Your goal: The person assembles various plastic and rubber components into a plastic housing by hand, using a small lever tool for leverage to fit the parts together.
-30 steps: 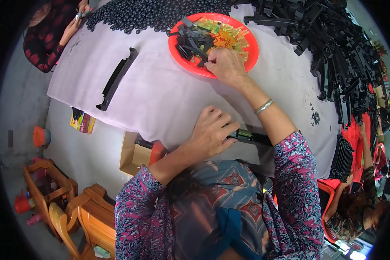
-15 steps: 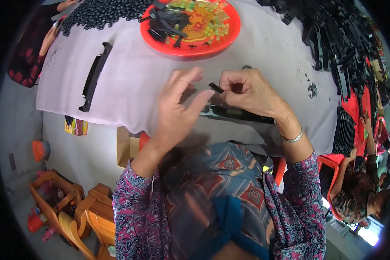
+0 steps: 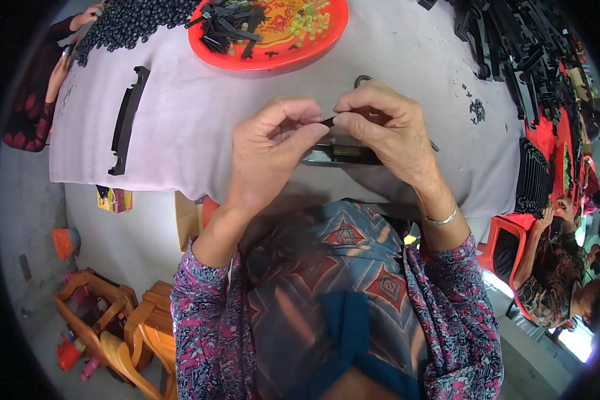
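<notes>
A small black plastic piece [image 3: 329, 122] is pinched between both my hands at the middle of the table. My left hand [image 3: 270, 147] grips one end with thumb and forefinger. The other end is in the closed fingertips of my right hand [image 3: 390, 130]; much of the piece is hidden. Just below my fingers lies a long black plastic part [image 3: 343, 155] with a small yellowish-green bit showing in it, partly covered by my right hand. A tool's round dark handle ring [image 3: 362, 81] shows behind my right hand.
Beyond my hands, a red plate [image 3: 260, 65] holds black strips and yellow-green tubes. Black beads [image 3: 137, 30] are heaped far left, near another person's hands [image 3: 61, 70]. One long black part [image 3: 128, 120] lies left. Black parts [image 3: 507, 53] pile up far right; another person [image 3: 553, 267] sits there.
My left hand, formerly spread apart from the piece, has closed on its end. My right hand still holds it. The view has shifted slightly, so the plate appears farther left and up.
</notes>
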Action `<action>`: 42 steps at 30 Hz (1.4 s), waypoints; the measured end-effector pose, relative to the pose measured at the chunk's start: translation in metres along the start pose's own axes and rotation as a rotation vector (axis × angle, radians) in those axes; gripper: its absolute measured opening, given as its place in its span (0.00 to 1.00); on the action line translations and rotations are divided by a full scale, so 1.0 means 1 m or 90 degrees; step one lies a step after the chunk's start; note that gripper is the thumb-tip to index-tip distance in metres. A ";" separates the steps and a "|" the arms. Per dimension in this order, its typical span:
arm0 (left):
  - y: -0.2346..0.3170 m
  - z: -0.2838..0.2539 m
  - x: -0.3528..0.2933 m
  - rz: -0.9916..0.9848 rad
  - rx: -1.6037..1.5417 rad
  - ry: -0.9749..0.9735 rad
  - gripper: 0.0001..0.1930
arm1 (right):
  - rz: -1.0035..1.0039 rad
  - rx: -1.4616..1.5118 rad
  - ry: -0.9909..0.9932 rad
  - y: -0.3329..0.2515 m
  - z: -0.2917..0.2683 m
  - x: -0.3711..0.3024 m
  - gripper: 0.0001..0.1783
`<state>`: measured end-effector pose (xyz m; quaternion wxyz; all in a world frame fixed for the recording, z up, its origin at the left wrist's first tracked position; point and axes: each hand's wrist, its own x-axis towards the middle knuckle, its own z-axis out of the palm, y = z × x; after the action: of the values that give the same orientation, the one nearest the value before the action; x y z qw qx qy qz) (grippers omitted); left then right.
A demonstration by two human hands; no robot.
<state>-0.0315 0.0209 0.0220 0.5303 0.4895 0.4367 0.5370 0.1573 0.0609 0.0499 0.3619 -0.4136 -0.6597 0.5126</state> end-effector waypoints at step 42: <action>-0.024 0.010 -0.013 0.229 0.558 -0.115 0.15 | 0.239 0.081 0.252 0.018 0.012 -0.055 0.06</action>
<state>-0.0187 0.0093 -0.0012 0.2086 0.7795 0.4822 0.3410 0.1718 0.0081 0.0272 0.4076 -0.5972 -0.4544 0.5203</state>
